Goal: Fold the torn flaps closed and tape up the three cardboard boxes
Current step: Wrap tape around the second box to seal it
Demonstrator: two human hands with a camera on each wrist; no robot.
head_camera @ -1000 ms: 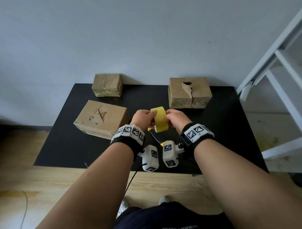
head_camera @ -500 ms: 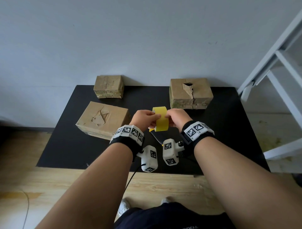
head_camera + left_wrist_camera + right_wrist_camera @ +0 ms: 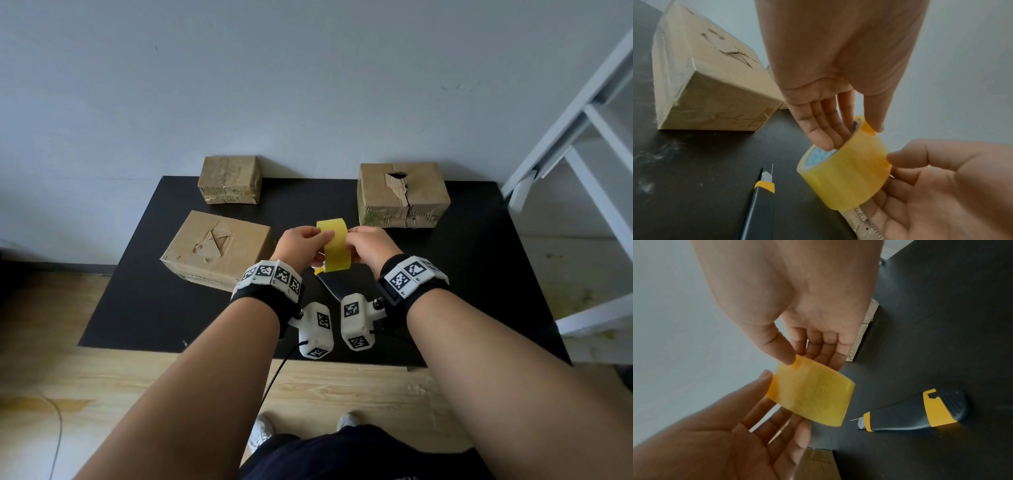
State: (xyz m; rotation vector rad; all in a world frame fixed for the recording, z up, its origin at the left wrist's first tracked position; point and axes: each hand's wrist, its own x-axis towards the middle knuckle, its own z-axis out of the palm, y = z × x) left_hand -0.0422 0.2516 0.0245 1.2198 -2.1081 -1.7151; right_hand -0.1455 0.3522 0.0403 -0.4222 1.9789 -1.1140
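1. Left hand and right hand both grip one yellow tape roll above the table.
2. Three cardboard boxes: near left, far left, far right.
3. One knife lies beneath the roll.

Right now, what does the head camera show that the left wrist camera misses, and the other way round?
Only the head view shows all three boxes: the small far-left box, the holed far-right box and the near-left box, plus the white shelf frame. Only the left wrist view shows the utility knife clearly, its blade tip out, and the patterned core inside the tape roll. Both show the left hand and right hand holding the yellow roll above the black table.
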